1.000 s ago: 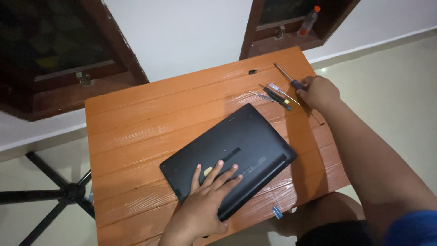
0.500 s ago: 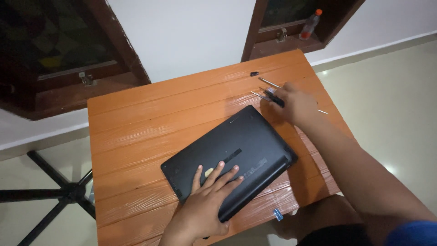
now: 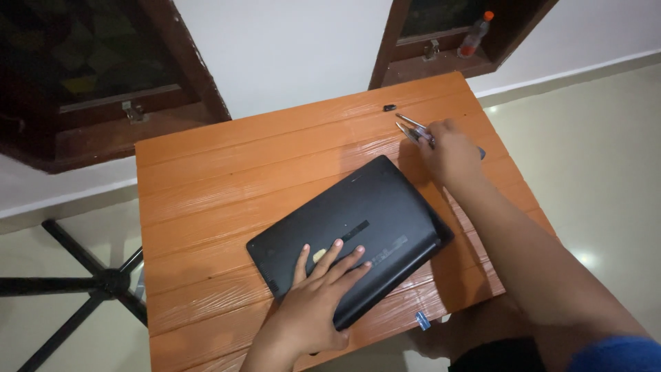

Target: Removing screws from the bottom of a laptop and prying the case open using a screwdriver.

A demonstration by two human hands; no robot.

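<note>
Nearest us, our left hand (image 3: 313,303) lies flat, fingers spread, on the black laptop (image 3: 351,238), which sits upside down on the orange table (image 3: 220,179). Farther out, our right hand (image 3: 451,151) is curled around thin screwdrivers (image 3: 412,127); beyond them rests a small black piece (image 3: 389,107).

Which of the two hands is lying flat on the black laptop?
The left hand, fingers spread on the upturned laptop near its front edge. The right hand is instead off the laptop, over the thin tools at the table's far corner.
</note>
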